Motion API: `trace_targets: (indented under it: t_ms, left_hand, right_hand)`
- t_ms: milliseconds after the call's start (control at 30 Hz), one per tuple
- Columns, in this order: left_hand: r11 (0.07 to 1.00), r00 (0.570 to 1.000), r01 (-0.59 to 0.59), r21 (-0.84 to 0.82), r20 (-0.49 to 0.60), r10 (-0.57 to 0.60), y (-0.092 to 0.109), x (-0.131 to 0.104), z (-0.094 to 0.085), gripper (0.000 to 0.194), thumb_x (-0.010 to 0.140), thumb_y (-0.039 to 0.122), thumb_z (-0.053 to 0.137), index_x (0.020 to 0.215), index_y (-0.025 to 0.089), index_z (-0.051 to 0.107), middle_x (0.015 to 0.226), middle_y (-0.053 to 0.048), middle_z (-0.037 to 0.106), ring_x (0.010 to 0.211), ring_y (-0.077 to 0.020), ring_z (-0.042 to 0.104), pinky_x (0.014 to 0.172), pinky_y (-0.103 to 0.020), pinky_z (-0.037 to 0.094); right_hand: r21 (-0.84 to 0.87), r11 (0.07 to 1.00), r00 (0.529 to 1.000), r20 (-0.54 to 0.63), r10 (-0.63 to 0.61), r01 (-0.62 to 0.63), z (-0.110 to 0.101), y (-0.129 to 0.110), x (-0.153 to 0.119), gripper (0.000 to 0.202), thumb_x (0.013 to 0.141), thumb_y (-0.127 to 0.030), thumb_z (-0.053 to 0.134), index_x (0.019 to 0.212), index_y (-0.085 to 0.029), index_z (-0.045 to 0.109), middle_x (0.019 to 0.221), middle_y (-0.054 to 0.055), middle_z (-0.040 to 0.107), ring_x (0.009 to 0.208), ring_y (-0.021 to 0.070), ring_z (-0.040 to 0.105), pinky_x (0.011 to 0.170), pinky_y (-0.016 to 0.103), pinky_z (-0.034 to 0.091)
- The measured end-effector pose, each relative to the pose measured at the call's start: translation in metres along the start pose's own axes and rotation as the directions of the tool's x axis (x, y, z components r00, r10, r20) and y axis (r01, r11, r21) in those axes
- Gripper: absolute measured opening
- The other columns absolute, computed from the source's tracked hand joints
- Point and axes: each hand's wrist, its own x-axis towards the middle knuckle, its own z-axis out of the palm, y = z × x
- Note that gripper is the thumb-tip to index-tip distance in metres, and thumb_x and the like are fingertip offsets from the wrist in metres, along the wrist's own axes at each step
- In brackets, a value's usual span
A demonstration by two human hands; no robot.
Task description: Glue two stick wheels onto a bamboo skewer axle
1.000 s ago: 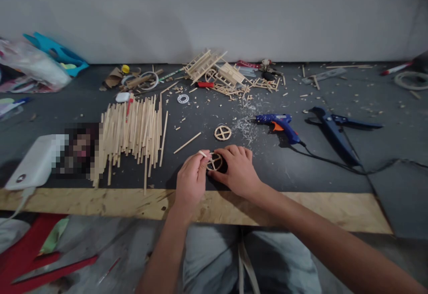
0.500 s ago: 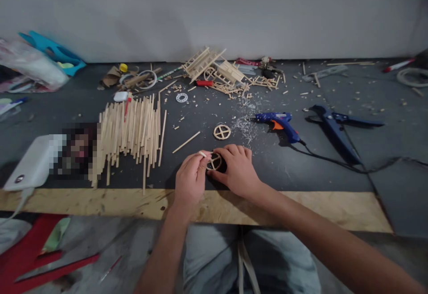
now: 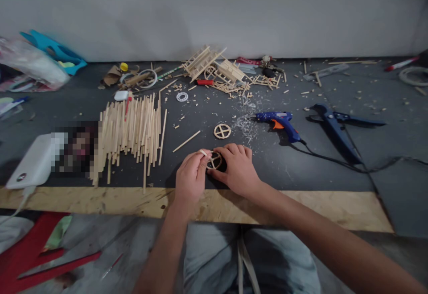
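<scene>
Near the table's front edge, my right hand [image 3: 239, 169] curls its thumb and fingers around the right side of a small wooden spoked wheel [image 3: 213, 161]. My left hand [image 3: 190, 175] pinches a short wooden stick [image 3: 203, 152] at the wheel's left rim; its fingertips hide where stick and rim meet. Just beyond the hands lies a second spoked wheel [image 3: 222, 131], flat on the dark surface. A single loose stick [image 3: 186, 141] rests to the left of it.
Left of my hands is a pile of wooden sticks [image 3: 133, 126], with a white power bank [image 3: 31, 162] farther left. On the right lie a blue glue gun [image 3: 276, 118] and a blue cutter [image 3: 339, 133]. Wooden models [image 3: 229, 72] stand at the back among scraps.
My hands, the wheel and the stick keep almost the same pose. The whole view has shifted very slightly; nothing else has visibly moved.
</scene>
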Motion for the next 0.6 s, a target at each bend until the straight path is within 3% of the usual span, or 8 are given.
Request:
trace_targets:
  t_ms: [600]
  left_hand:
    - [0.999,0.999,0.027,-0.042,0.022,-0.026,-0.0017,0.0001,0.0001,0.015,0.088,0.023,0.047,0.092,0.020,0.061,0.092,-0.003,0.069,0.086,-0.0135,0.064,0.079,-0.023,0.047]
  right_hand:
    - [-0.002,1.000,1.000,0.003,0.006,-0.006,-0.0002,-0.0004,0.0003,0.044,0.074,-0.049,0.060,0.111,-0.026,0.057,0.101,0.004,0.057,0.099,0.0248,0.045,0.086,0.039,0.028]
